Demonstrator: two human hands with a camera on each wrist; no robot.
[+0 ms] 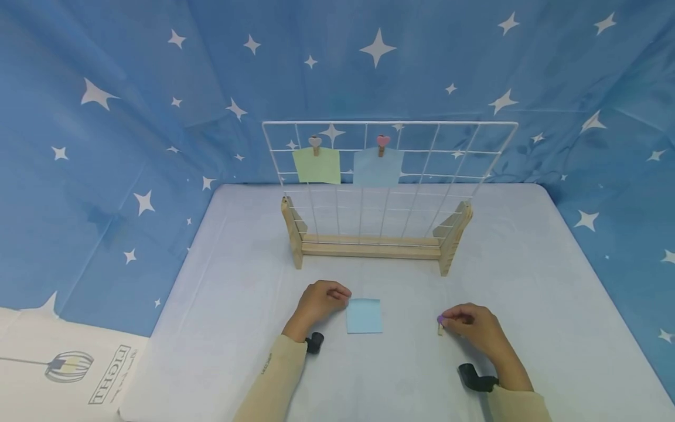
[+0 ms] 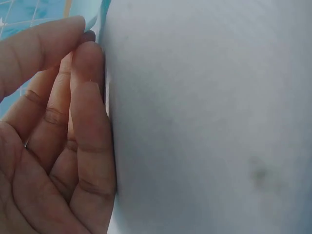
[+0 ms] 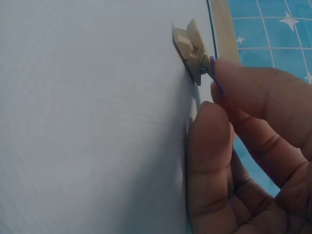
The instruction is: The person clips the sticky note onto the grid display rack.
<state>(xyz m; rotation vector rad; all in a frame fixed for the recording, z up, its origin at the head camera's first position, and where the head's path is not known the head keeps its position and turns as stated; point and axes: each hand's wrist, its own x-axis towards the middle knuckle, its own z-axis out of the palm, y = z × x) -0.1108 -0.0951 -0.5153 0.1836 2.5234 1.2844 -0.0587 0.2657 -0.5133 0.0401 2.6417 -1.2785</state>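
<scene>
A light blue sticky note (image 1: 364, 316) lies on the white table in front of the grid rack. At its upper left corner is my left hand (image 1: 320, 302); in the left wrist view, thumb and fingertip pinch the edge of the blue paper (image 2: 93, 13). Farther right, my right hand (image 1: 477, 331) pinches a small wooden clothespin (image 3: 187, 46) by its purple top, between thumb and fingers. The clothespin's wooden end touches or nearly touches the tabletop, and its purple decoration is mostly covered by the fingers.
Behind the hands stands a white wire grid (image 1: 422, 152) in a wooden base (image 1: 369, 251). On it hang a green note (image 1: 319, 167) under a white heart clothespin (image 1: 315, 142) and a blue note (image 1: 377, 170) under a pink heart clothespin (image 1: 382, 142). Starry blue cloth (image 1: 422, 64) surrounds the table.
</scene>
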